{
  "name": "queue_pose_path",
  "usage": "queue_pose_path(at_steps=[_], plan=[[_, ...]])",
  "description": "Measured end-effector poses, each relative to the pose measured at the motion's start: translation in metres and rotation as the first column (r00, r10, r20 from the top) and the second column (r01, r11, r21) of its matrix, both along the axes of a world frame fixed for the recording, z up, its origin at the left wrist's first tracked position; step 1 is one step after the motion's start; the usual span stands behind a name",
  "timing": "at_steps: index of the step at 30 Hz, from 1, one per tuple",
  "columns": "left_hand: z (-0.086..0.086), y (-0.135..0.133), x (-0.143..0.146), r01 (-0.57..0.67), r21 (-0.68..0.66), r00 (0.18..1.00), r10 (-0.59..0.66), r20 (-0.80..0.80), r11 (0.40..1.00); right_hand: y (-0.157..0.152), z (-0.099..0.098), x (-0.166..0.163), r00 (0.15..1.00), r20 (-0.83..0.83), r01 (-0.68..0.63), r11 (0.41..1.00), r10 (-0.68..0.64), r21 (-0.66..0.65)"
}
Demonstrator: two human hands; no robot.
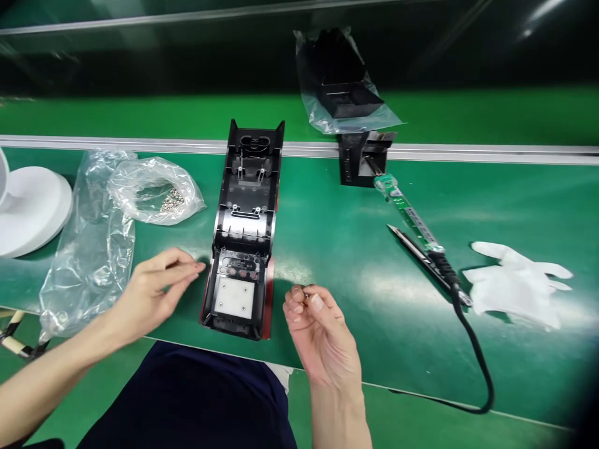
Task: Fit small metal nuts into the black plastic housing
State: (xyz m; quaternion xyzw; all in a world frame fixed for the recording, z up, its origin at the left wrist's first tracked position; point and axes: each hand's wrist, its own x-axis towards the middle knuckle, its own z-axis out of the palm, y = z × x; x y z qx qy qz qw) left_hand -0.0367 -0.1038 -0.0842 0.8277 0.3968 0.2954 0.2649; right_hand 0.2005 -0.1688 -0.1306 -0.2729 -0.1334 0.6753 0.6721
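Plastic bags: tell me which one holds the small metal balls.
The open-mouthed bag left of the black housing, beyond the left hand. The long bag beside it looks empty, and the far bag wraps a black part.

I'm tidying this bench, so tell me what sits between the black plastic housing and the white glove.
In the head view, the soldering iron with its black cable lies between the black housing and the white glove.

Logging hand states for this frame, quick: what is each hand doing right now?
Left hand: fingers loosely curled, holding nothing visible, beside the long black plastic housing.
Right hand: pinching a tiny dark part between its fingertips.
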Motion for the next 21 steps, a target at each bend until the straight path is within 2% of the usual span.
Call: queue_pose_path(at_steps=[2, 5, 7, 9, 12, 15, 17, 19, 21], plan=[[-0.01, -0.008, 0.009, -0.01, -0.089, 0.997, 0.017, 0.079, 0.996, 0.004, 0.0, 0.0, 1.0, 0.017, -0.006, 1.0, 0.006, -0.009], [-0.015, -0.01, 0.02, -0.028, -0.147, 0.979, 0.057, 0.195, 0.989, 0.007, 0.003, -0.002, 0.995, 0.095, -0.011, 1.0, 0.012, -0.013], [-0.015, -0.01, 0.024, -0.024, -0.192, 0.958, 0.077, 0.276, 0.981, 0.005, 0.006, -0.003, 0.975, 0.221, 0.001, 1.0, -0.004, 0.014], [-0.016, -0.011, 0.027, 0.028, -0.293, 0.924, 0.087, 0.373, 0.956, 0.002, 0.008, -0.006, 0.925, 0.378, 0.015, 0.998, -0.034, 0.053], [-0.02, -0.012, 0.027, 0.175, -0.517, 0.814, 0.172, 0.554, 0.838, -0.003, 0.008, -0.012, 0.806, 0.587, 0.028, 0.995, -0.082, 0.1], [-0.027, -0.011, 0.025, 0.342, -0.609, 0.66, 0.278, 0.698, 0.716, -0.005, 0.008, -0.018, 0.691, 0.717, 0.019, 0.993, -0.099, 0.119], [-0.031, -0.009, 0.022, 0.42, -0.607, 0.591, 0.305, 0.747, 0.674, -0.004, 0.011, -0.022, 0.662, 0.744, 0.009, 0.993, -0.095, 0.119], [-0.034, -0.008, 0.017, 0.46, -0.612, 0.56, 0.324, 0.762, 0.643, -0.001, 0.013, -0.026, 0.652, 0.752, 0.007, 0.992, -0.1, 0.126], [-0.037, -0.006, 0.012, 0.473, -0.61, 0.543, 0.335, 0.77, 0.635, 0.002, 0.015, -0.03, 0.627, 0.77, 0.004, 0.99, -0.113, 0.142]])
